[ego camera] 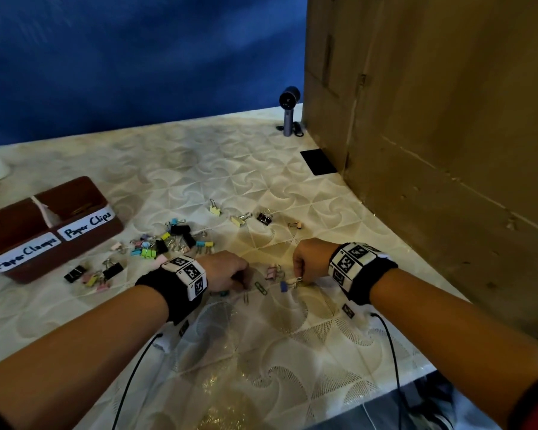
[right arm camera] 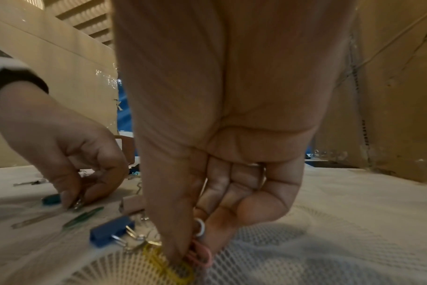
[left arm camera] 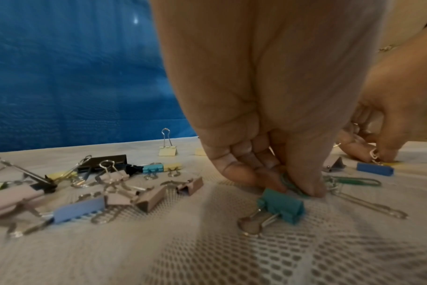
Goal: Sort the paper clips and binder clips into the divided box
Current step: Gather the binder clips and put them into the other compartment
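Observation:
The brown divided box (ego camera: 75,246) stands at the left, labelled "Paper Clamps" and "Paper Clips". My left hand (ego camera: 236,282) is down at the cloth, its thumb and fingers pinching a green paper clip (left arm camera: 291,185) just behind a teal binder clip (left arm camera: 282,205). My right hand (ego camera: 298,276) pinches several paper clips at the cloth, a pink one (right arm camera: 201,252) and a white one (right arm camera: 199,228), with its thumb on a yellow paper clip (right arm camera: 163,262). A blue binder clip (right arm camera: 110,231) lies beside it. Another green paper clip (ego camera: 260,288) lies between the hands.
A heap of coloured and black binder clips (ego camera: 171,240) lies right of the box, more (ego camera: 94,274) in front of it and a few (ego camera: 241,217) farther back. A tall cardboard wall (ego camera: 448,150) closes the right side. A small dark device (ego camera: 289,113) stands at the back.

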`<move>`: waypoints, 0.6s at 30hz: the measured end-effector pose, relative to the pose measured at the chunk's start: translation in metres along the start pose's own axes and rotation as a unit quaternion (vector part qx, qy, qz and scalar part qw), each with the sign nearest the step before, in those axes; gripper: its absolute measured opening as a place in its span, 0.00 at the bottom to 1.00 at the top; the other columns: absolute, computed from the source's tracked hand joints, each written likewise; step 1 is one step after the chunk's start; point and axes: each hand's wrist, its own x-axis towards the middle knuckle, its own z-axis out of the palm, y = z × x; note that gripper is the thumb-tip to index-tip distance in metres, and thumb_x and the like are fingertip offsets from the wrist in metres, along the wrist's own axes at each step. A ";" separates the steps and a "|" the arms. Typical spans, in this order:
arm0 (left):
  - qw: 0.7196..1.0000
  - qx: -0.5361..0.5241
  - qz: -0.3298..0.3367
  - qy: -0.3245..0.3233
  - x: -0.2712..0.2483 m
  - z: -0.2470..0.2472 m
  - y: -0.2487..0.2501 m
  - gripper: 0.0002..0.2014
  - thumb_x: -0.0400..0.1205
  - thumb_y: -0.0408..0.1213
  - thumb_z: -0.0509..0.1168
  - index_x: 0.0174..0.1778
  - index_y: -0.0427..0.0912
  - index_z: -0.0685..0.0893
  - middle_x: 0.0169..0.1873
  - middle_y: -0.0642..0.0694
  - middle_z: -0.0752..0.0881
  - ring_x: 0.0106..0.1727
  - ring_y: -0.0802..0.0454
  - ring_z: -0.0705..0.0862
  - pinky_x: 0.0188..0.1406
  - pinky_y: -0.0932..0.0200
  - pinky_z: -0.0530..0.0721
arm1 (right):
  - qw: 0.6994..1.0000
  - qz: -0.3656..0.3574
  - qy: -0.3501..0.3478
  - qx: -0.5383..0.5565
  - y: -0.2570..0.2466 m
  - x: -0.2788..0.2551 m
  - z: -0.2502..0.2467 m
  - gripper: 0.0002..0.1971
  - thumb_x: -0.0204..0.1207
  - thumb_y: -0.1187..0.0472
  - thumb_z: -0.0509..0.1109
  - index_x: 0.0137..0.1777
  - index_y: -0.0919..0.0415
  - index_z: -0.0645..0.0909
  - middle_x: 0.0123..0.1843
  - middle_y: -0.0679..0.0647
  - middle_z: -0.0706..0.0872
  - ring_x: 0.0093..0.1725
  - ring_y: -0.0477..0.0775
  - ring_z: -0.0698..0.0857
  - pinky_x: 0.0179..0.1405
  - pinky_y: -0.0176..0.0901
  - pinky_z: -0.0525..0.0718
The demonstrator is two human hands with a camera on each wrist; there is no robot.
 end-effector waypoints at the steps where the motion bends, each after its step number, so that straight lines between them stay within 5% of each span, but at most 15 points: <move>1: 1.000 -0.001 0.002 -0.002 -0.001 0.000 0.001 0.12 0.77 0.42 0.69 0.54 0.43 0.83 0.55 0.44 0.86 0.56 0.47 0.84 0.55 0.58 0.80 | 1.000 -0.001 -0.006 -0.006 -0.001 0.001 0.000 0.10 0.66 0.68 0.76 0.48 0.60 0.89 0.49 0.54 0.91 0.43 0.47 0.83 0.48 0.39 0.82; 8: 0.996 -0.067 0.044 0.031 -0.005 -0.001 0.006 0.09 0.78 0.40 0.69 0.52 0.44 0.82 0.51 0.47 0.86 0.50 0.51 0.83 0.49 0.62 0.80 | 0.999 -0.016 -0.014 -0.026 -0.002 -0.001 -0.002 0.12 0.66 0.67 0.75 0.50 0.61 0.87 0.49 0.55 0.90 0.44 0.49 0.82 0.47 0.41 0.83; 12: 0.992 -0.085 0.073 0.049 0.001 0.000 0.018 0.10 0.77 0.40 0.70 0.53 0.46 0.83 0.49 0.51 0.87 0.46 0.60 0.80 0.37 0.82 0.69 | 1.000 -0.027 0.000 0.015 0.004 -0.002 -0.002 0.09 0.65 0.66 0.77 0.45 0.60 0.89 0.45 0.54 0.91 0.39 0.47 0.82 0.44 0.40 0.82; 18: 0.996 -0.050 0.054 0.049 0.015 0.003 0.029 0.10 0.77 0.36 0.70 0.53 0.41 0.85 0.54 0.44 0.86 0.56 0.48 0.84 0.50 0.68 0.74 | 0.999 -0.026 0.016 0.038 0.007 -0.009 0.002 0.10 0.63 0.65 0.78 0.45 0.58 0.89 0.44 0.53 0.91 0.39 0.47 0.83 0.44 0.38 0.81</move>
